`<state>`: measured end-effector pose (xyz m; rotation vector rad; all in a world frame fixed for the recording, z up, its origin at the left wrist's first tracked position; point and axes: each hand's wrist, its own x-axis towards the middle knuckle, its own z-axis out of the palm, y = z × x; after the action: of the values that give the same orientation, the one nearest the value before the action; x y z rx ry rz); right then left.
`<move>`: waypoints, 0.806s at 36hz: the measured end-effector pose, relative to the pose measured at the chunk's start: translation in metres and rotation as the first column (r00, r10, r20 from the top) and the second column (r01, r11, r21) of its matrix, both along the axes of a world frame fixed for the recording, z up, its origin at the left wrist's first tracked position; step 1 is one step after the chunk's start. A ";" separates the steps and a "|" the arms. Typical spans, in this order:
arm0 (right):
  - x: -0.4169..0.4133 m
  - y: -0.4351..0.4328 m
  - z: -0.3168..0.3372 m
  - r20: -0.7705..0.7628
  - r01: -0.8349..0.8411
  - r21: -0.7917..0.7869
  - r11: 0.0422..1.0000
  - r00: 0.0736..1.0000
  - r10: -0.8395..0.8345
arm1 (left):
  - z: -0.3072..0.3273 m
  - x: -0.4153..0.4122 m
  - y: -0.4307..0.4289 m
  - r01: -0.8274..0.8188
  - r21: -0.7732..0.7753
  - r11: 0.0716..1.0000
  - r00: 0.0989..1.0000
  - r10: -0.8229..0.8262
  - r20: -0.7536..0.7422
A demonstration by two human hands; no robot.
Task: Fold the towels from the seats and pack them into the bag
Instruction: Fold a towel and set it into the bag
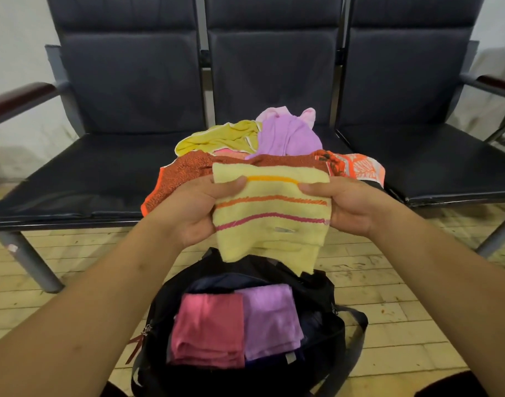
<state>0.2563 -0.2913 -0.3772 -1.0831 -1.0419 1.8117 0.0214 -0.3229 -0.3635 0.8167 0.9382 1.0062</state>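
Observation:
A pale yellow towel (270, 213) with orange and pink stripes hangs folded in the air above the bag. My left hand (191, 207) grips its left edge, thumb on top. My right hand (348, 204) grips its right edge the same way. Below, on the floor, an open black bag (326, 336) holds a folded pink towel (208, 330) and a folded purple towel (271, 319) side by side. Behind the held towel, a heap of unfolded towels lies on the middle seat: an orange-red towel (185, 170), a mustard-yellow towel (217, 137) and a lilac towel (288, 133).
A row of three dark padded seats (417, 156) with metal legs stands against a white wall. A wooden armrest (19, 97) sticks out at the left, another armrest (498, 81) at the right. The floor (403, 310) is pale tile.

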 end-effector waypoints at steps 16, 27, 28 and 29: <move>-0.005 0.009 -0.005 0.067 0.293 0.385 0.875 0.937 -0.343 | -0.006 -0.008 0.000 -0.148 0.386 0.911 0.938 0.252 -0.237; -0.009 0.000 -0.023 -0.148 0.280 0.096 0.955 0.953 -0.264 | -0.034 0.003 0.005 -0.133 0.535 0.834 0.894 0.334 -0.299; -0.009 0.001 -0.034 -0.125 0.250 0.062 0.966 0.962 -0.241 | -0.044 0.002 0.008 -0.101 0.507 0.856 0.900 0.296 -0.321; -0.009 0.003 -0.048 -0.083 0.225 0.036 0.974 0.972 -0.222 | -0.056 0.001 0.011 -0.075 0.465 0.882 0.908 0.253 -0.334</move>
<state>0.2471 -0.2885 -0.4257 -1.0487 -0.8731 1.6293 0.0228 -0.3118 -0.4193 1.3752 1.1480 1.2628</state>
